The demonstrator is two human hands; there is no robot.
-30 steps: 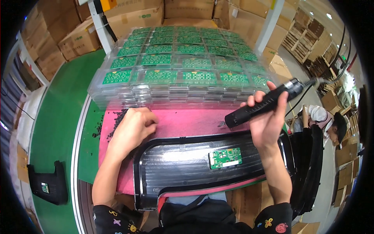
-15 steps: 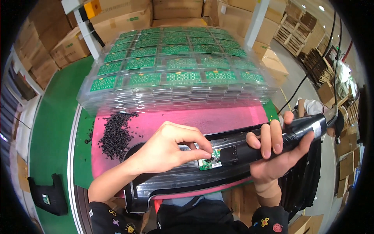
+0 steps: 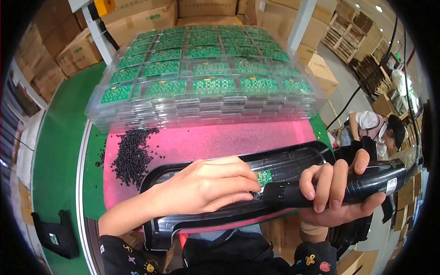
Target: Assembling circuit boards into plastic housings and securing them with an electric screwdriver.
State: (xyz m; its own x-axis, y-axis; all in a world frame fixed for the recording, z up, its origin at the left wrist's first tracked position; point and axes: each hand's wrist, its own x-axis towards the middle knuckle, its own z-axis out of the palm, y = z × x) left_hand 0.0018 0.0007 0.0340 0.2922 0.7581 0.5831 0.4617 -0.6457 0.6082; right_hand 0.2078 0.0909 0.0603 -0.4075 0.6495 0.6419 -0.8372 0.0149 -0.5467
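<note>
My right hand point(image 3: 332, 192) is wrapped round a black corded electric screwdriver point(image 3: 378, 185), held nearly level with its nose pointing left. Its tip meets the fingertips of my left hand point(image 3: 208, 185), which are pinched over a small green circuit board point(image 3: 265, 177). What the pinch holds, if anything, is hidden behind the fingers. The board lies inside a long black plastic housing point(image 3: 293, 160), open side up on a pink mat point(image 3: 220, 137). A loose pile of small black screws point(image 3: 130, 158) lies on the mat left of the housing.
Behind the mat rises a stack of clear plastic trays point(image 3: 206, 110) holding many green circuit boards point(image 3: 213, 85). Another black housing point(image 3: 55, 233) with a board lies at far left. Cardboard boxes point(image 3: 206, 9) stand behind. At right a co-worker point(image 3: 366, 126) bends down.
The screwdriver and my right hand have shifted right and down. My left hand has turned, its fingers now covering the board's lower part. At right the co-worker has come further into view.
</note>
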